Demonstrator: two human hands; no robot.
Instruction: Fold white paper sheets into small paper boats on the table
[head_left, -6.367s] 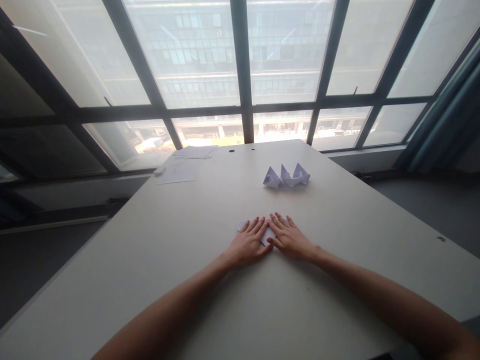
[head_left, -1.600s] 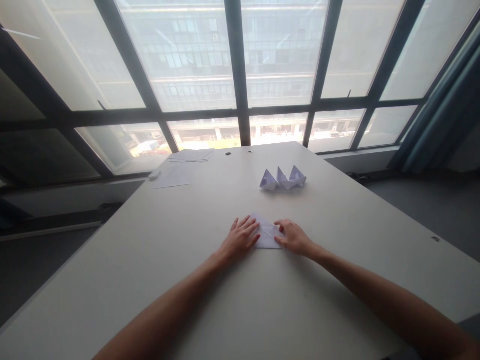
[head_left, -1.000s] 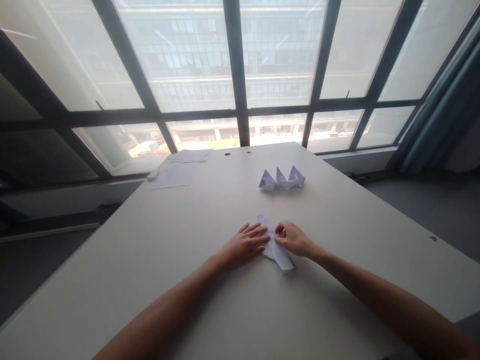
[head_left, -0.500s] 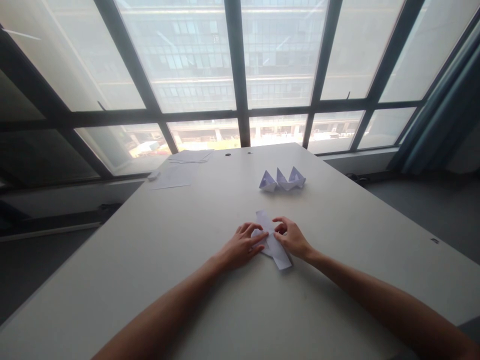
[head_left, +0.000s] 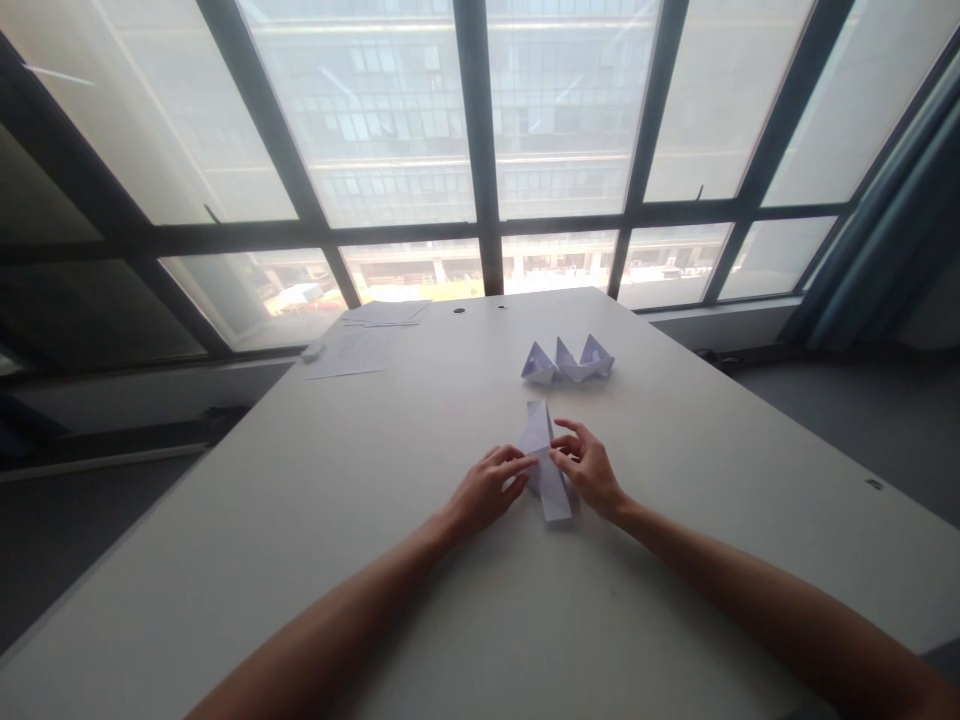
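Observation:
A partly folded sheet of white paper is held between my two hands, its long flap running away from me. Thumb and fingers of my left hand close on the paper's left side, the index fingertip pressing near its middle. My right hand pinches the right edge at about the same height, its upper fingers curled above the thumb. The paper's underside and the exact fingertip contact are partly hidden. Beyond it stand three folded paper boats, the left one a little apart from the middle and right ones.
The white table narrows toward a large window. Flat white sheets lie at its far left, beside a small pale object. Two dark spots, one a round hole, show near the far edge. A blue curtain hangs at right.
The folded paper has turned and now points more straight away from me, its far end raised a little. Both hands have shifted slightly with it. The paper boats stay put.

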